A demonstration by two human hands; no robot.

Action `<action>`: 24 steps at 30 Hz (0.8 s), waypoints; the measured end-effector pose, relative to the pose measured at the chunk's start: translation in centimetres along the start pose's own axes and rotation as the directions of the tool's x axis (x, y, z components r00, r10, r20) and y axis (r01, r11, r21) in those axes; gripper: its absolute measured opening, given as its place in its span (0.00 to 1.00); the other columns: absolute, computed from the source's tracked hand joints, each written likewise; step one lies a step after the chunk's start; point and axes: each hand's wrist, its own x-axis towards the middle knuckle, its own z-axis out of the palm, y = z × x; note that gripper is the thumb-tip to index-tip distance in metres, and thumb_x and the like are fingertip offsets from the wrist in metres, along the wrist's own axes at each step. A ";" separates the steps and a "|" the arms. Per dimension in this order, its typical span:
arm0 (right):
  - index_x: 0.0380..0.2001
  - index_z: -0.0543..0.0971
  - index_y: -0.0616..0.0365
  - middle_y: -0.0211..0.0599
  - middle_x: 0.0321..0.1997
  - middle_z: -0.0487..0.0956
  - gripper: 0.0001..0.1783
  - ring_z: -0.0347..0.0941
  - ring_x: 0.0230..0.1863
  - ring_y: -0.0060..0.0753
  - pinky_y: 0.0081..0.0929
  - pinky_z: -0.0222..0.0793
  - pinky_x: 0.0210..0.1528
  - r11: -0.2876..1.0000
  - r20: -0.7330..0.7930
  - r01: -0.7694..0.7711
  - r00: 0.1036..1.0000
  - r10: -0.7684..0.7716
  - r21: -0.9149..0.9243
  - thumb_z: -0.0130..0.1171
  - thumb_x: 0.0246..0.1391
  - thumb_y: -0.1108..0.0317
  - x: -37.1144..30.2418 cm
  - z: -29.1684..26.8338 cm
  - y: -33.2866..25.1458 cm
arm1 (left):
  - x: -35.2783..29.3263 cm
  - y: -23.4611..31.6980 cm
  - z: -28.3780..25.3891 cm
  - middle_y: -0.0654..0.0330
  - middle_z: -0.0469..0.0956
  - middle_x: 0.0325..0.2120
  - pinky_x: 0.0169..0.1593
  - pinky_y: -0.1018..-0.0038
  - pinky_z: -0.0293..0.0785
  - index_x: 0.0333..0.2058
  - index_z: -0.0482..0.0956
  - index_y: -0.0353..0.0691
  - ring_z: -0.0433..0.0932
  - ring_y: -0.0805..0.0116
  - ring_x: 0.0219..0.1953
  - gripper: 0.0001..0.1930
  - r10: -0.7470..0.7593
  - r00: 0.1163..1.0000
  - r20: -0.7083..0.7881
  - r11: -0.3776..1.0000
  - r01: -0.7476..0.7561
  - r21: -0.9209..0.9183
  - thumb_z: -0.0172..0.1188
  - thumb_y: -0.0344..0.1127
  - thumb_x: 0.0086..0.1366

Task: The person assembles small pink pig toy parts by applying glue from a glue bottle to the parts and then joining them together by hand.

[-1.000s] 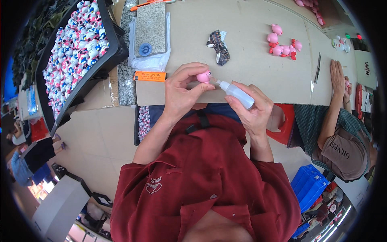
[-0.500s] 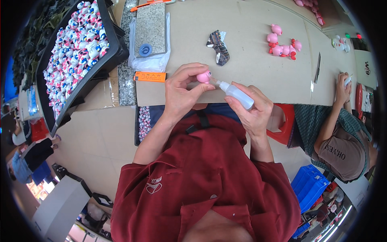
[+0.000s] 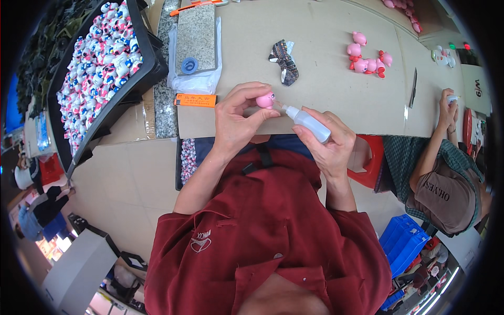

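Between the thumb and fingers of my left hand point(image 3: 237, 116) is a small round pink figurine point(image 3: 265, 101). My right hand point(image 3: 329, 140) grips a translucent white squeeze bottle point(image 3: 312, 125), tilted so its thin nozzle tip points at the figurine's side. Tip and figurine meet or nearly meet; I cannot tell which. Both hands are over the table's near edge. Beyond them on the table lies a dark patterned cloth point(image 3: 284, 62). Farther right, several pink figurines with red feet point(image 3: 369, 65) sit in a cluster.
At left stands a black bin point(image 3: 153, 65) full of small white, pink and blue figures. An orange box point(image 3: 195, 100), a stone slab point(image 3: 196, 39) and a blue cap point(image 3: 189, 65) are beside it. A thin dark blade-like tool point(image 3: 413, 88) lies at right, near a co-worker point(image 3: 443, 197).
My hands, the pink figurine and the bottle stay almost still. At right, the co-worker's hands have shifted slightly, and people in the left background have moved.
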 end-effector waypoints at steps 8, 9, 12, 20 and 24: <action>0.35 0.79 0.63 0.38 0.24 0.77 0.19 0.73 0.24 0.27 0.20 0.66 0.25 0.998 -0.017 -0.009 1.000 0.010 0.057 0.70 0.35 0.73 0.0 -0.1 0.2 | 0.1 0.4 0.1 0.56 0.71 0.43 0.44 0.74 0.76 0.41 0.75 0.34 0.75 0.69 0.41 0.19 -0.008 1.000 0.009 1.000 0.008 0.019 0.62 0.17 0.47; 0.36 0.78 0.63 0.37 0.26 0.77 0.20 0.73 0.26 0.25 0.19 0.66 0.27 0.996 -0.065 -0.012 0.998 0.018 0.094 0.69 0.35 0.74 0.0 -0.1 0.4 | 0.2 0.4 0.1 0.56 0.71 0.43 0.44 0.75 0.76 0.42 0.74 0.34 0.75 0.69 0.41 0.20 -0.023 1.000 0.009 1.000 0.023 0.015 0.62 0.17 0.48; 0.39 0.77 0.63 0.36 0.31 0.77 0.20 0.72 0.30 0.22 0.18 0.66 0.32 0.986 -0.160 -0.050 0.984 0.075 0.159 0.68 0.37 0.76 0.3 -0.1 1.1 | 0.1 -0.1 -0.3 0.57 0.71 0.43 0.44 0.75 0.76 0.44 0.73 0.34 0.75 0.70 0.41 0.21 -0.071 0.997 0.020 0.996 0.072 -0.048 0.62 0.17 0.48; 0.41 0.72 0.62 0.32 0.37 0.75 0.17 0.69 0.38 0.20 0.20 0.63 0.45 0.963 -0.205 -0.194 0.951 0.232 0.189 0.60 0.46 0.74 2.9 -0.5 4.4 | 0.3 0.9 -0.3 0.54 0.72 0.42 0.45 0.73 0.75 0.58 0.54 0.36 0.74 0.69 0.41 0.38 -0.101 0.992 0.075 0.994 0.105 -0.043 0.61 0.16 0.48; 0.42 0.70 0.62 0.33 0.38 0.76 0.16 0.69 0.38 0.20 0.21 0.63 0.44 0.955 -0.193 -0.255 0.940 0.281 0.150 0.59 0.47 0.74 3.4 -0.6 5.3 | 0.6 1.0 -0.3 0.53 0.71 0.41 0.44 0.72 0.76 0.63 0.32 0.43 0.73 0.69 0.41 0.54 -0.086 0.991 0.105 0.995 0.090 -0.035 0.62 0.15 0.46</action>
